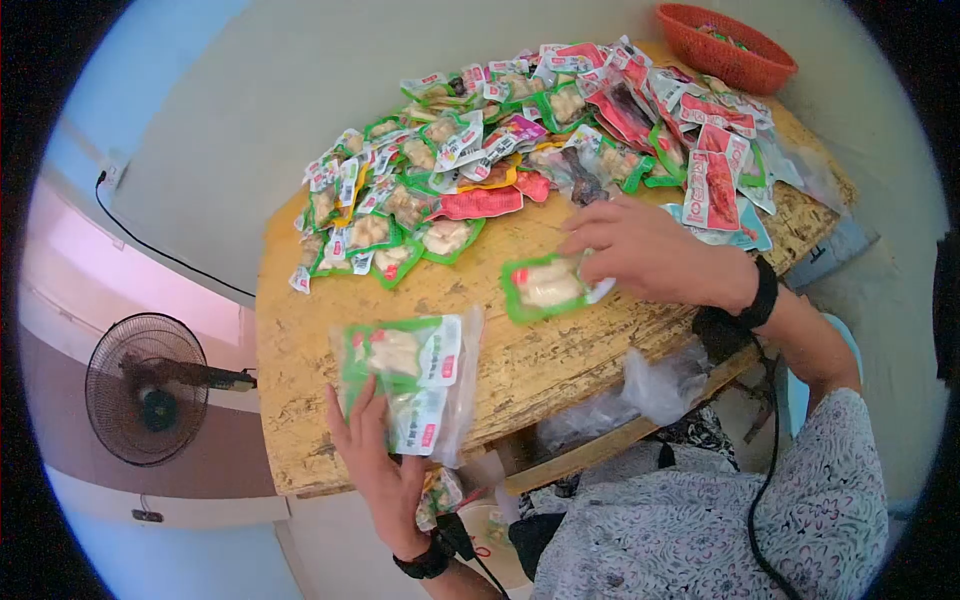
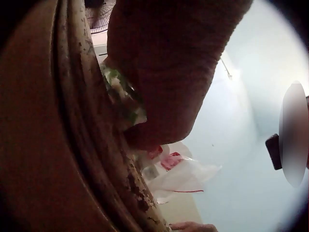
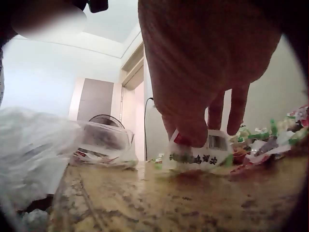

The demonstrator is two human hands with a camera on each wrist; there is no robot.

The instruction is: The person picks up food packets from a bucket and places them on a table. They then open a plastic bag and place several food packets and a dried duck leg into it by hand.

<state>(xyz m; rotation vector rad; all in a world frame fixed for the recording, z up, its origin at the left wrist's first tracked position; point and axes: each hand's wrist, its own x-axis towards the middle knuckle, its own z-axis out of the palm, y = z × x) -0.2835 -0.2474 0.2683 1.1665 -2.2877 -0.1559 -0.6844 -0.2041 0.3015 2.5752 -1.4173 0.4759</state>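
Observation:
In the head view my left hand (image 1: pixel 380 465) holds a clear plastic bag (image 1: pixel 470 365) by its lower left part, at the table's front edge. Green-edged food packets (image 1: pixel 392 352) with pale pieces and white labels lie inside the bag. My right hand (image 1: pixel 655 250) pinches the white end of another green-edged packet (image 1: pixel 545 287), close over the tabletop. In the right wrist view the thumb of the right hand (image 3: pixel 207 72) lies on that packet's white printed end (image 3: pixel 198 153). The left wrist view shows the left hand (image 2: pixel 164 72) large and dark, covering much of the bag (image 2: pixel 183 179).
A wide heap of sealed food packets (image 1: pixel 410 205) covers the back of the worn yellow table (image 1: pixel 300 400). A red basket (image 1: pixel 730 60) stands at the far right corner. Crumpled clear plastic (image 1: pixel 660 385) lies at the front edge, and a fan (image 1: pixel 150 390) stands to the left.

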